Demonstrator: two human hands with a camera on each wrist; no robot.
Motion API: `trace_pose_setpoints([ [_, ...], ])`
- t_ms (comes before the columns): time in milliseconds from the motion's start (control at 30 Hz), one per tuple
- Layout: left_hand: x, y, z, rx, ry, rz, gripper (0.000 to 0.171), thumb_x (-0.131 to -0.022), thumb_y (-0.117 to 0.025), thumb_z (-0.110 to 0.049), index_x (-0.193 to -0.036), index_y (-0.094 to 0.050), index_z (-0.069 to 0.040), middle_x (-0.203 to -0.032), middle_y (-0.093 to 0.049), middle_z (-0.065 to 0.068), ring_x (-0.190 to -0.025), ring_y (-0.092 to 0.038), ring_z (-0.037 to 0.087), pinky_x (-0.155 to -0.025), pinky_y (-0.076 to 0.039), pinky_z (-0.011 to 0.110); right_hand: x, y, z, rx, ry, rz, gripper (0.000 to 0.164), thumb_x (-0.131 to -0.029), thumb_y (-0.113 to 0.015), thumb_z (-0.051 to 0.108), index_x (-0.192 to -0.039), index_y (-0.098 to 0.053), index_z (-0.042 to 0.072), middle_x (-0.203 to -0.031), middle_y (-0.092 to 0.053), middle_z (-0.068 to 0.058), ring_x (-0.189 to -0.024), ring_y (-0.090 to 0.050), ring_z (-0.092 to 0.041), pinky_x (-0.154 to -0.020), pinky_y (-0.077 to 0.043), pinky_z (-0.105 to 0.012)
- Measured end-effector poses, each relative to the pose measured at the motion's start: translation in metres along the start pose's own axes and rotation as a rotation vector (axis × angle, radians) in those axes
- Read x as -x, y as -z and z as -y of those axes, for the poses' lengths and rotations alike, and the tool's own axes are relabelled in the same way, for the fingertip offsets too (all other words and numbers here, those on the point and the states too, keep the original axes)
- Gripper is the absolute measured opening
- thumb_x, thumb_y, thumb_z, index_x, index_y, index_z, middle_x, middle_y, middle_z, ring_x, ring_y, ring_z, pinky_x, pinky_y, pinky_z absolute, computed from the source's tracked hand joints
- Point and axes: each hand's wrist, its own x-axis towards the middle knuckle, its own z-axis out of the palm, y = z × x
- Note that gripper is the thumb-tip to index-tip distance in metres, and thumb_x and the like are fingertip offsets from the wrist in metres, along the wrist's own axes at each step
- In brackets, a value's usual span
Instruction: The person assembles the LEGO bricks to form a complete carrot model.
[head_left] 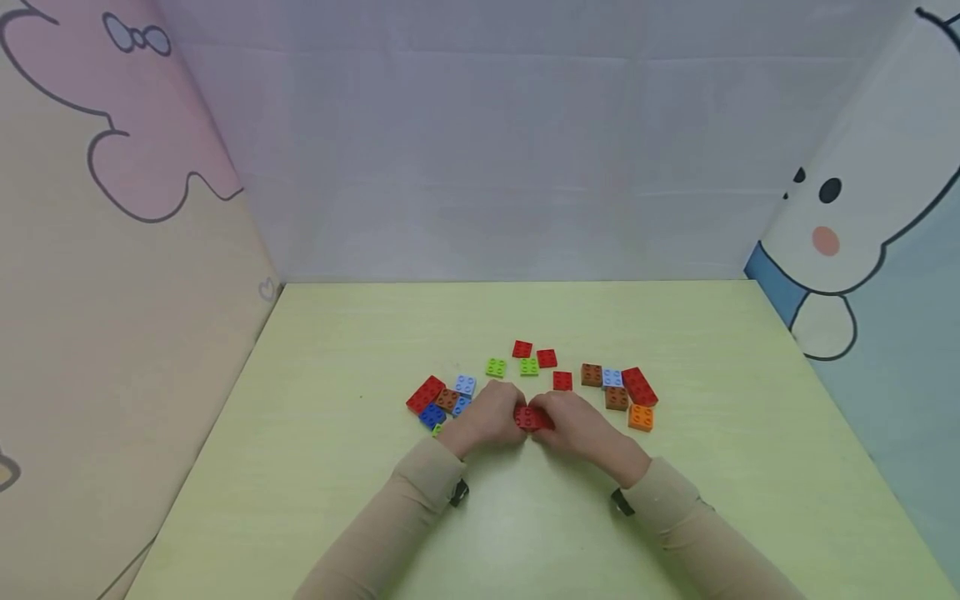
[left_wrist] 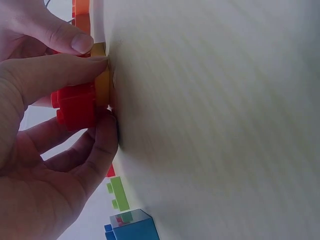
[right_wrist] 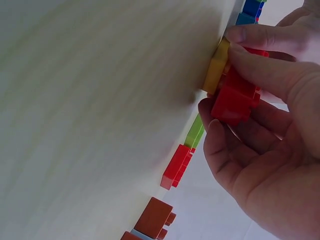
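Both hands meet over the table [head_left: 517, 525] on one small stack of toy building bricks. Its upper part is a red brick [head_left: 531, 418], with studs showing on top. Under the red lies a yellow brick [left_wrist: 103, 85], right at the table surface. My left hand [head_left: 491, 412] grips the stack from the left, thumb on the near side and fingers curled behind. From the right, my right hand [head_left: 581, 423] holds the red brick [right_wrist: 232, 100] in the same way, its thumb across the near face beside the yellow brick [right_wrist: 217, 67]. The fingers partly hide the stack.
Left of the hands lies a group with a red brick [head_left: 425, 394], a blue brick [head_left: 432, 416] and others. Beyond them are green bricks [head_left: 496, 367] and small red bricks [head_left: 547, 358]. To the right sit brown bricks [head_left: 591, 374], a long red brick [head_left: 640, 386] and an orange brick [head_left: 641, 417].
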Motion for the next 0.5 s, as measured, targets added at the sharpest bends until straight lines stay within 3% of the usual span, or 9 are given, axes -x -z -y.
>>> trace_pose_setpoints([
  [500, -0.0006, -0.0028, 0.0017, 0.018, -0.011, -0.011, 0.012, -0.070, -0.074, -0.005, -0.073, -0.065, -0.014, -0.061, -0.055, -0.003, -0.055, -0.048, 0.010, -0.048, -0.038, 0.024, -0.0005, -0.0012, 0.0009, 0.042, 0.018, -0.011, 0.026, -0.079, -0.078, 0.012, -0.104, -0.069, 0.008, -0.083, -0.060, 0.006, -0.073, -0.051, -0.011, -0.069, -0.044, -0.028],
])
